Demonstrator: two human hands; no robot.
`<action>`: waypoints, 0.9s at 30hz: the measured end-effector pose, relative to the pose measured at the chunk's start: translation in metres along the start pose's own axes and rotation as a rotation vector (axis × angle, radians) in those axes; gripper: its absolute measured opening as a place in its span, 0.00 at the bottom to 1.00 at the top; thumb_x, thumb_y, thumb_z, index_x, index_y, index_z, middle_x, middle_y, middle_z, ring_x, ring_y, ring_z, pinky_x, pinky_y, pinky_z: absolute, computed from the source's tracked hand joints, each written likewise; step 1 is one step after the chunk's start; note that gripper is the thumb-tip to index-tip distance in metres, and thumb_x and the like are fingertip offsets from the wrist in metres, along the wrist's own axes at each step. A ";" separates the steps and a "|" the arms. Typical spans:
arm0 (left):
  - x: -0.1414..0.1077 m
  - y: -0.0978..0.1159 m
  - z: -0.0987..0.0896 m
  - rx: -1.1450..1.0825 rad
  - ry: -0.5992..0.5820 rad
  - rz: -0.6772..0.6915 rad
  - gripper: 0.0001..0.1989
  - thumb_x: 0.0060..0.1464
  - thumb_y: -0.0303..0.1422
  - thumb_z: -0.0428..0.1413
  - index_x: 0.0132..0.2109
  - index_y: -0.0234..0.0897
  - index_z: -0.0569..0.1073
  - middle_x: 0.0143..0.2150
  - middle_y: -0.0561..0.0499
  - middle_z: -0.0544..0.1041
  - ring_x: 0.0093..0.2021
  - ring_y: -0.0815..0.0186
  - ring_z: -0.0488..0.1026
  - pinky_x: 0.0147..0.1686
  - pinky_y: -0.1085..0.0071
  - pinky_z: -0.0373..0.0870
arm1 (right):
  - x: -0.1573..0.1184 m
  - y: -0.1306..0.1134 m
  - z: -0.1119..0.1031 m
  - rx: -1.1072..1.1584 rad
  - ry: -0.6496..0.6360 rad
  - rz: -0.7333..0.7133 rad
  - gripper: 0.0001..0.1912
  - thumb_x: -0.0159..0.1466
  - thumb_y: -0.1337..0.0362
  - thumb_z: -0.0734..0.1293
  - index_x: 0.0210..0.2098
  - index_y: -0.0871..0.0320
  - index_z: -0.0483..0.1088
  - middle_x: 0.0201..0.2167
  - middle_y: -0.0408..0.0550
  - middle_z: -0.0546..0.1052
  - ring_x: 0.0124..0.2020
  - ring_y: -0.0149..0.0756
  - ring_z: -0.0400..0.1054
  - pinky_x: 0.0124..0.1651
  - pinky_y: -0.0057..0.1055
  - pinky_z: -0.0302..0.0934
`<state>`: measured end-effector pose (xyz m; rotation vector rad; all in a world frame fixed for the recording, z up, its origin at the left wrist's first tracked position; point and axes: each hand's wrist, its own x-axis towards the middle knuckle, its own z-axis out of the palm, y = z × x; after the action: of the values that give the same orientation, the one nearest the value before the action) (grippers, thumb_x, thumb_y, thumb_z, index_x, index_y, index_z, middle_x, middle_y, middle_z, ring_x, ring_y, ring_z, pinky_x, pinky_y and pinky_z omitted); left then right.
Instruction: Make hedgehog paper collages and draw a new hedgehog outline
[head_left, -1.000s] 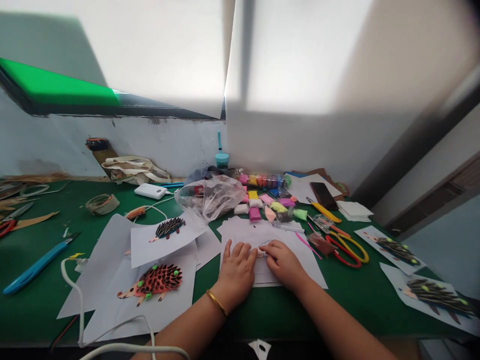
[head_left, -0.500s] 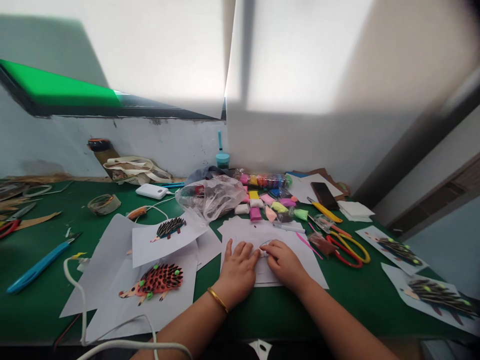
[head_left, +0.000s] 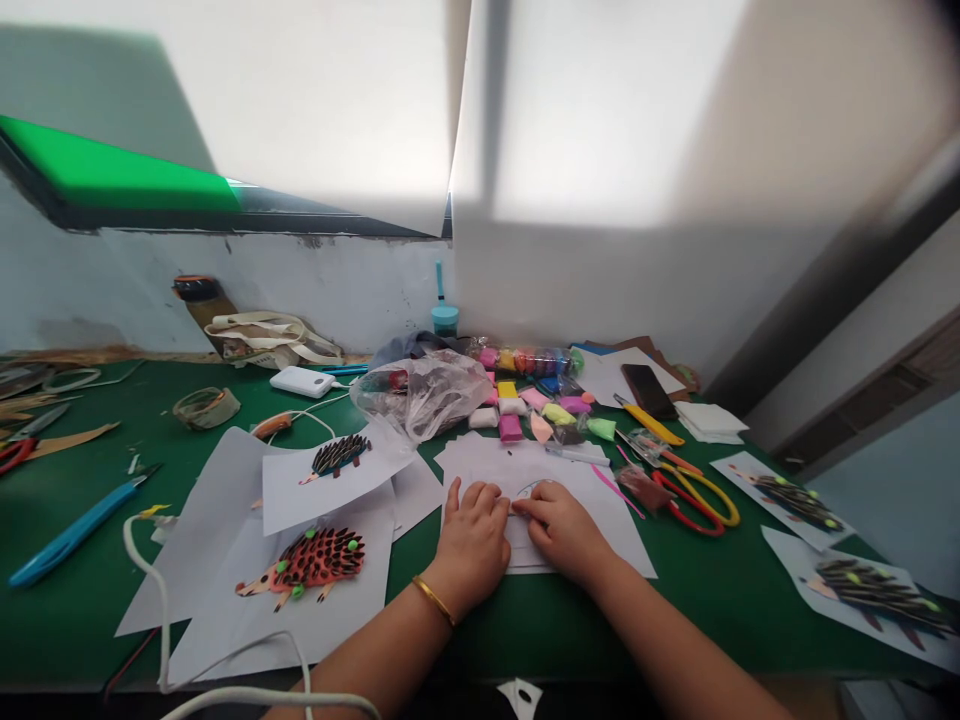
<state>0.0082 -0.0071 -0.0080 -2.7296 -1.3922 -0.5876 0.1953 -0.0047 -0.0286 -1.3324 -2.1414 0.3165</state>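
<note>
On a stack of white paper in front of me, my left hand lies palm down, fingers stretched out and holding nothing. Beside it, my right hand presses its extended index finger onto the sheet, close to the left fingertips. Its other fingers are curled under. A pencil-like outline shows partly above the right hand. Whatever lies under the index fingertip is mostly hidden; I cannot make it out. A small dark speck sits higher on the paper.
Small packets of coloured clay and a plastic bag lie behind the paper. Scissors, a yellow cutter and a phone are on the right. Hedgehog pictures flank both sides. A white cable crosses the left front.
My right index finger has shifted slightly left and down across the paper. My left fingers have drawn in a little, closer together. The pale bit seen under the right fingertip is now mostly covered.
</note>
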 end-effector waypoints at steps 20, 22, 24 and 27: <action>-0.001 0.000 0.000 0.001 -0.006 0.020 0.19 0.52 0.29 0.54 0.52 0.42 0.70 0.51 0.47 0.71 0.56 0.56 0.63 0.66 0.47 0.41 | 0.001 0.003 0.002 -0.001 0.011 0.017 0.21 0.56 0.76 0.61 0.45 0.57 0.76 0.35 0.50 0.71 0.40 0.40 0.65 0.47 0.37 0.62; -0.001 0.000 0.000 0.006 -0.005 0.018 0.18 0.52 0.29 0.54 0.52 0.43 0.70 0.51 0.47 0.71 0.56 0.56 0.63 0.66 0.46 0.41 | 0.001 0.004 0.002 0.036 0.048 0.033 0.21 0.57 0.76 0.60 0.47 0.58 0.76 0.36 0.50 0.72 0.41 0.39 0.65 0.48 0.37 0.63; -0.002 0.000 0.000 0.013 -0.004 0.017 0.19 0.52 0.29 0.54 0.52 0.43 0.70 0.51 0.48 0.71 0.56 0.56 0.63 0.66 0.46 0.40 | 0.001 0.006 0.002 0.068 0.084 0.045 0.22 0.58 0.76 0.60 0.48 0.58 0.75 0.36 0.50 0.72 0.42 0.39 0.66 0.48 0.36 0.63; -0.002 0.000 0.000 0.018 -0.008 0.020 0.20 0.52 0.29 0.54 0.53 0.43 0.70 0.51 0.48 0.71 0.56 0.57 0.63 0.66 0.46 0.40 | 0.001 0.005 0.001 0.056 0.066 0.029 0.22 0.57 0.76 0.60 0.47 0.56 0.76 0.35 0.49 0.71 0.41 0.38 0.65 0.47 0.36 0.63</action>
<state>0.0075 -0.0085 -0.0083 -2.7318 -1.3633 -0.5615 0.1984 -0.0015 -0.0318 -1.3252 -2.0457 0.3376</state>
